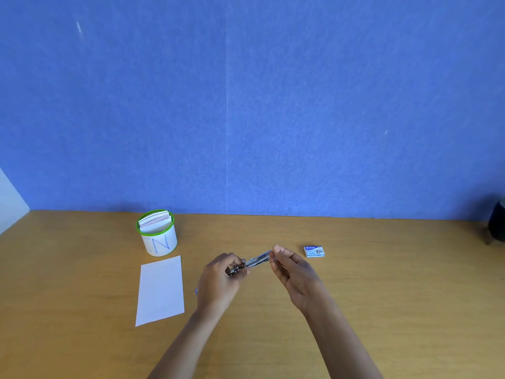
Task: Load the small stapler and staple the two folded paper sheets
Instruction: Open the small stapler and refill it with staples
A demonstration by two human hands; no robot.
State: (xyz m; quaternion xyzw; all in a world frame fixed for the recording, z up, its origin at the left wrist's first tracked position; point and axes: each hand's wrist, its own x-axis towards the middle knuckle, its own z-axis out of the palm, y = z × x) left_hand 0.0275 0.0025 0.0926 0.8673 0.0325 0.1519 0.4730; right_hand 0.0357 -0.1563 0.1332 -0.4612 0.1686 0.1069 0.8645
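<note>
Two hands hold the small stapler (255, 262) just above the table (382, 296): the left hand (218, 280) curls round its rear, the right hand (292, 272) pinches its front tip. Loading looks under way, with the staple box (314, 251) nearby; the folded paper (161, 289) lies flat to the left, stapling yet to come.

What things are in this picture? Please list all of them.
table: 1, light wood, foreground
wall panel: 1, blue, behind table
small stapler: 1, silver, held above table, centre
folded paper: white, flat on table, left of stapler; sheet count unclear
staple box: 1, blue and white, right of stapler
tub: 1, white with green rim, holds cards, behind paper
dark object: 1, right edge
left hand: 1, grips stapler's near end
right hand: 1, pinches its far end
</note>
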